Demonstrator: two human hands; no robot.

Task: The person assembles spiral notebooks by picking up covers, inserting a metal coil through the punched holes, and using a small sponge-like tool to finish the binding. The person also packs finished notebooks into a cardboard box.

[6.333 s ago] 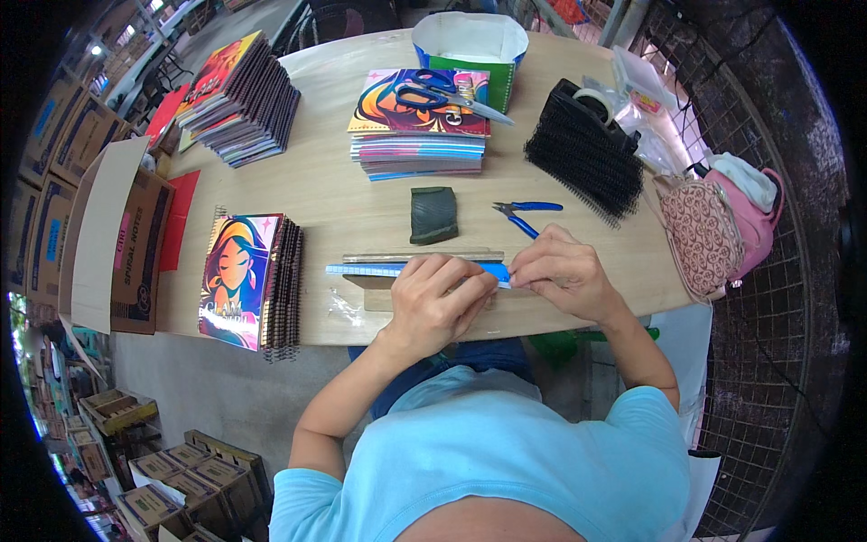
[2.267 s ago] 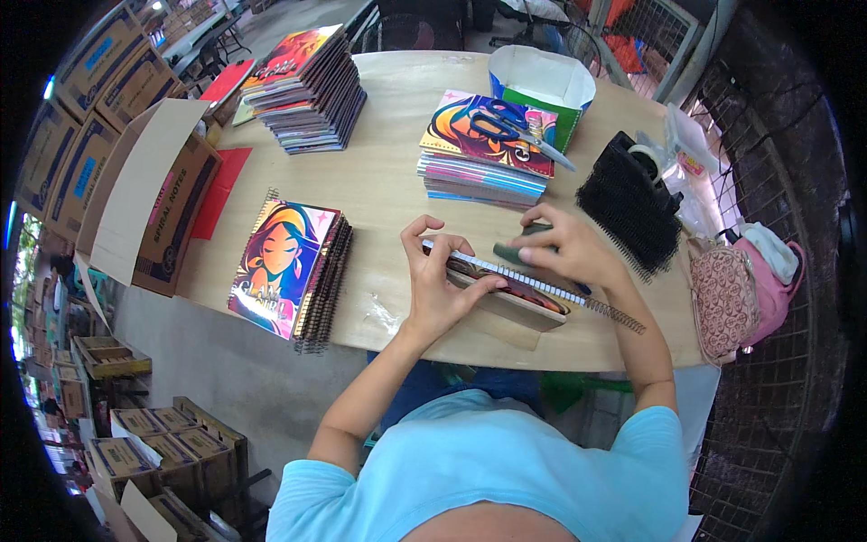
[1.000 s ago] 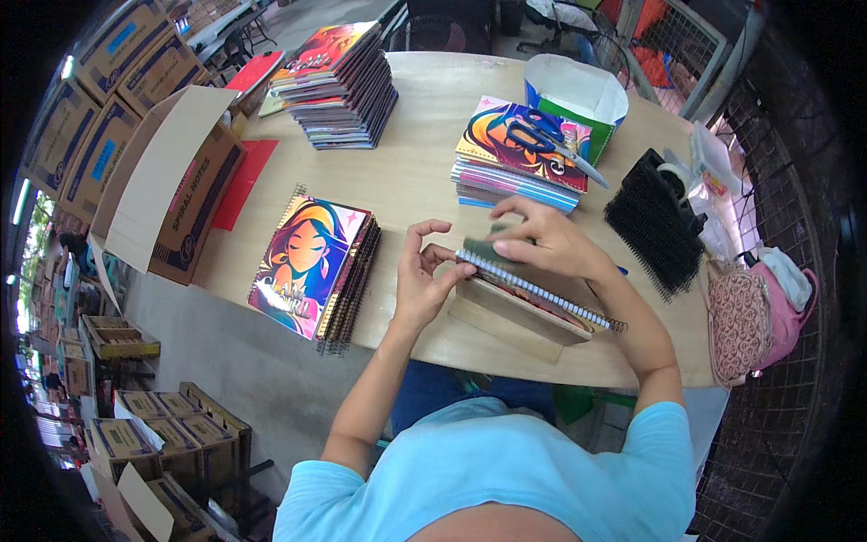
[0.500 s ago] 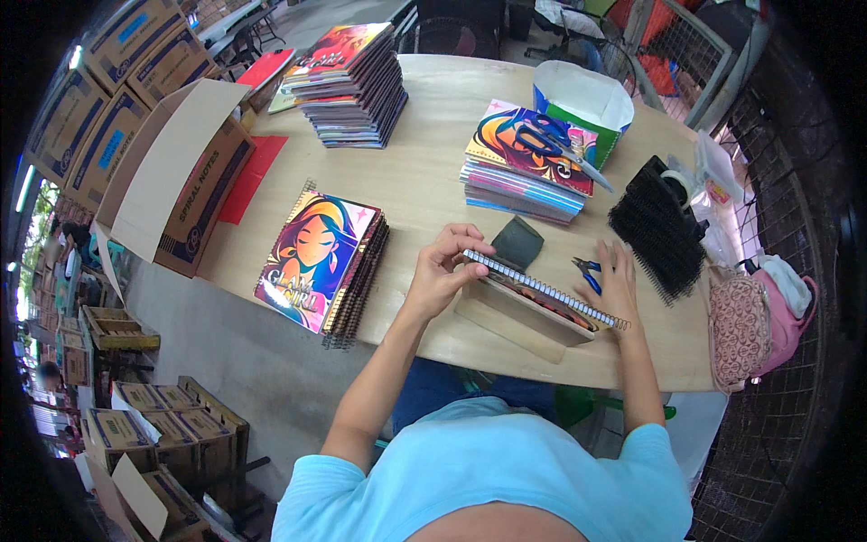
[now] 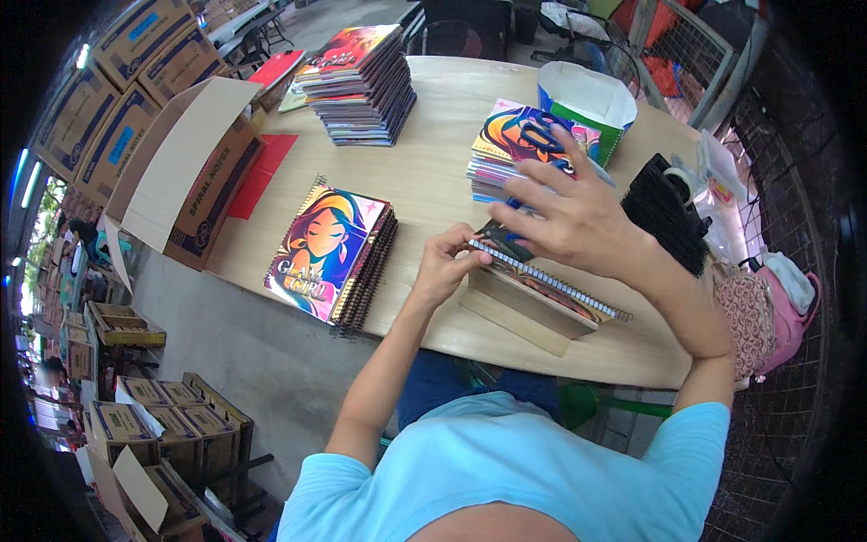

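My left hand pinches the left end of a spiral notebook, which stands on edge with its wire coil upward. It leans in a wooden stand near the table's front edge. Above the coil is my right hand, fingers partly spread around small blue-handled pliers that the fingers mostly hide. Behind the notebook a dark green block shows only in part. Left of my left hand lies a stack of spiral notebooks with illustrated covers.
Blue-handled scissors lie on another notebook stack, partly behind my right hand. A tall notebook pile stands at the far left. Black coils are at right. An open carton borders the table's left edge; a pink bag sits right.
My right hand has picked up the pliers from the table and raised them leftward over the coil. My left hand still holds the notebook's left end.
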